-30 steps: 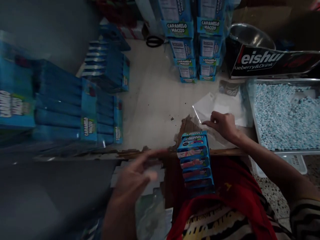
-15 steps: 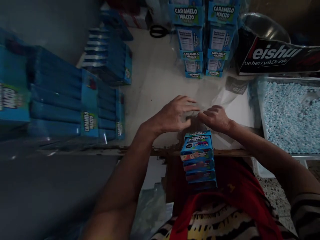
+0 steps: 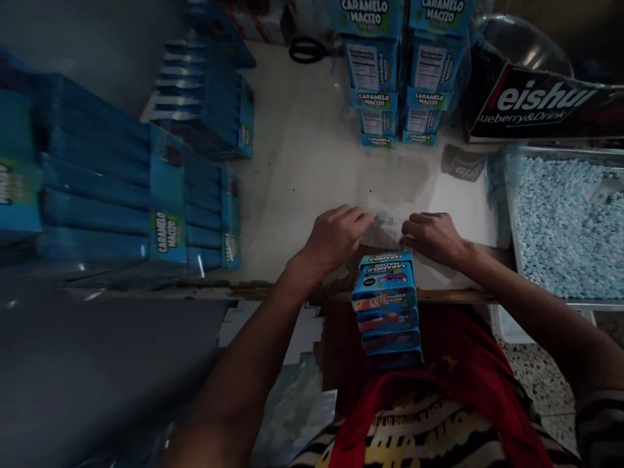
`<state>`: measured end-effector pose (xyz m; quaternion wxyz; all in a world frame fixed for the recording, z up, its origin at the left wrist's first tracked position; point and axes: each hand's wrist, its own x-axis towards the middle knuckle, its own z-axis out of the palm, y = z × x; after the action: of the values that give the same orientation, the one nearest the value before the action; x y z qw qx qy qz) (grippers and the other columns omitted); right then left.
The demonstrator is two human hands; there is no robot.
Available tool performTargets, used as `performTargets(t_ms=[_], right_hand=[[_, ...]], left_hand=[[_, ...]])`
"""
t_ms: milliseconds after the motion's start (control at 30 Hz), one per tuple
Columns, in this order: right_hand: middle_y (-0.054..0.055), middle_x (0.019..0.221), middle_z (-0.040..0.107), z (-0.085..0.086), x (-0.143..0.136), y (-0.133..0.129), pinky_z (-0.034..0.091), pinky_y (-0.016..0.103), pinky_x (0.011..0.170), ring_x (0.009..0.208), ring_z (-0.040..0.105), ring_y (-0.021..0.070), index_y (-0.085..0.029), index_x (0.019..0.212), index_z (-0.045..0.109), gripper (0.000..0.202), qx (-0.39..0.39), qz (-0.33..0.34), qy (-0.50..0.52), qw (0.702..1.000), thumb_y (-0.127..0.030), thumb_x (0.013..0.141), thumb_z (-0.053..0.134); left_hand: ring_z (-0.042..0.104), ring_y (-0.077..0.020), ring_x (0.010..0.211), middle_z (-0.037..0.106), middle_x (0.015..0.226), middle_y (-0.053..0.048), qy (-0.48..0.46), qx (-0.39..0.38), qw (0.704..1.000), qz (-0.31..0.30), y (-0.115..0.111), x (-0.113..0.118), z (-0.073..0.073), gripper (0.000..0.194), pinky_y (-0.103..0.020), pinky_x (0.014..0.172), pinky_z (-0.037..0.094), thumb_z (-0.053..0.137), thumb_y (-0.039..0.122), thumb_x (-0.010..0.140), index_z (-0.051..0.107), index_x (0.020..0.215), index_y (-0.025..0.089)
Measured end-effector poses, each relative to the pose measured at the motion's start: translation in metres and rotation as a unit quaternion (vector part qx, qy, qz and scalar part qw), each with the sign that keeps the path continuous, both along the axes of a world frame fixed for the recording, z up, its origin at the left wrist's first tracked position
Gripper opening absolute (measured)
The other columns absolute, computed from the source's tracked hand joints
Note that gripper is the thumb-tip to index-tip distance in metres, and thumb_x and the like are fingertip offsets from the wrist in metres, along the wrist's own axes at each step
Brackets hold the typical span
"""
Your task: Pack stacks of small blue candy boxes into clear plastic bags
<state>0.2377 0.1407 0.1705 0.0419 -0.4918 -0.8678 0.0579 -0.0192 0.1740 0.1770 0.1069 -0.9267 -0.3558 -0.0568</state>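
The left hand [image 3: 337, 235] was closed, thumb and fingers apparently pinching 1 side of a thin, clear plastic film [image 3: 388, 227]; the right hand [image 3: 433, 238] was curled tight, seemingly gripping the other side. The film stretched between them above a pale, worn worktop [image 3: 297, 195]. Just nearer the body, a row of blue printed cardboard boxes [image 3: 387, 300] jutted past the front edge, not yet covered. Farther back, 2 columns of similar blue boxes [image 3: 369, 65] already stood inside clear plastic.

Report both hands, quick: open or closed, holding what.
Left hand: closed, fingertips pinching clear plastic.
Right hand: closed, fingers curled on the clear plastic, facing the left.
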Motion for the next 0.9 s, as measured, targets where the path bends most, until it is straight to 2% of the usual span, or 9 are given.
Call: performTargets(t_ms=[100,233,333,433,533,633,800,900], right_hand=[[0.003,0.098,0.078,0.01,0.008,-0.02,0.021,0.032,0.065,0.085,0.065,0.0146,-0.021,0.096,0.079,0.01,-0.052,-0.061,0.035,0.996,-0.027,0.099,0.072],[0.003,0.094,0.079,0.024,-0.004,-0.034,0.027,0.03,0.066,0.078,0.063,0.0134,-0.021,0.096,0.083,0.012,-0.091,-0.116,0.089,0.985,-0.024,0.099,0.071],[0.006,0.097,0.079,0.034,-0.012,-0.036,0.028,0.03,0.066,0.078,0.064,0.0148,-0.019,0.092,0.084,0.014,-0.074,-0.155,0.091,0.981,-0.023,0.097,0.072],[0.005,0.091,0.077,0.041,-0.01,-0.043,0.031,0.029,0.066,0.076,0.064,0.0145,-0.019,0.087,0.084,0.013,-0.056,-0.172,0.121,0.976,-0.021,0.093,0.073],[0.004,0.084,0.074,0.043,-0.002,-0.057,0.035,0.027,0.066,0.071,0.062,0.0124,-0.019,0.084,0.084,0.012,-0.024,-0.163,0.176,0.97,-0.018,0.092,0.075],[0.004,0.085,0.074,0.043,0.0,-0.072,0.037,0.027,0.064,0.065,0.06,0.0104,-0.018,0.084,0.083,0.014,0.025,-0.15,0.209,0.966,-0.018,0.094,0.074],[0.002,0.082,0.076,0.049,-0.01,-0.095,0.042,0.025,0.062,0.063,0.064,0.0102,-0.02,0.089,0.081,0.018,0.139,-0.133,0.247,0.95,-0.023,0.101,0.068],[0.0,0.077,0.076,0.058,-0.018,-0.106,0.044,0.025,0.062,0.067,0.07,0.0106,-0.02,0.087,0.078,0.018,0.209,-0.119,0.248,0.938,-0.021,0.101,0.067]], left_hand=[[0.066,-0.0257,0.087,0.072,0.089,-0.007,-0.017,-0.012,1.0,0.019,-0.024,-0.015,0.005,0.019,-0.035,0.069,0.044,0.056,0.006,0.09,0.069,0.093,0.02],[0.066,-0.0243,0.081,0.072,0.084,-0.005,-0.068,-0.057,0.993,0.083,-0.049,-0.027,0.011,0.018,-0.034,0.064,0.038,0.054,0.01,0.094,0.067,0.09,0.022],[0.066,-0.024,0.079,0.071,0.081,-0.004,-0.093,-0.066,0.986,0.122,-0.061,-0.024,0.02,0.01,-0.034,0.063,0.036,0.061,0.019,0.099,0.068,0.093,0.022],[0.068,-0.0241,0.084,0.072,0.089,-0.006,-0.079,-0.043,0.991,0.099,-0.067,-0.015,0.033,0.01,-0.033,0.064,0.039,0.061,0.023,0.104,0.069,0.098,0.021],[0.069,-0.0242,0.091,0.071,0.099,-0.008,-0.087,-0.001,0.994,0.064,-0.076,-0.007,0.047,0.018,-0.032,0.063,0.042,0.056,0.021,0.108,0.071,0.097,0.019],[0.068,-0.0213,0.083,0.07,0.094,-0.006,-0.142,0.037,0.987,0.06,-0.093,-0.004,0.059,0.022,-0.033,0.064,0.045,0.056,0.019,0.108,0.071,0.092,0.018],[0.071,-0.0182,0.077,0.076,0.089,-0.002,-0.212,0.099,0.964,0.13,-0.124,-0.003,0.064,0.015,-0.032,0.065,0.048,0.065,0.021,0.105,0.075,0.093,0.02],[0.074,-0.0175,0.079,0.078,0.09,-0.001,-0.287,0.081,0.936,0.186,-0.133,0.002,0.06,0.01,-0.03,0.07,0.054,0.07,0.017,0.101,0.076,0.093,0.02]])
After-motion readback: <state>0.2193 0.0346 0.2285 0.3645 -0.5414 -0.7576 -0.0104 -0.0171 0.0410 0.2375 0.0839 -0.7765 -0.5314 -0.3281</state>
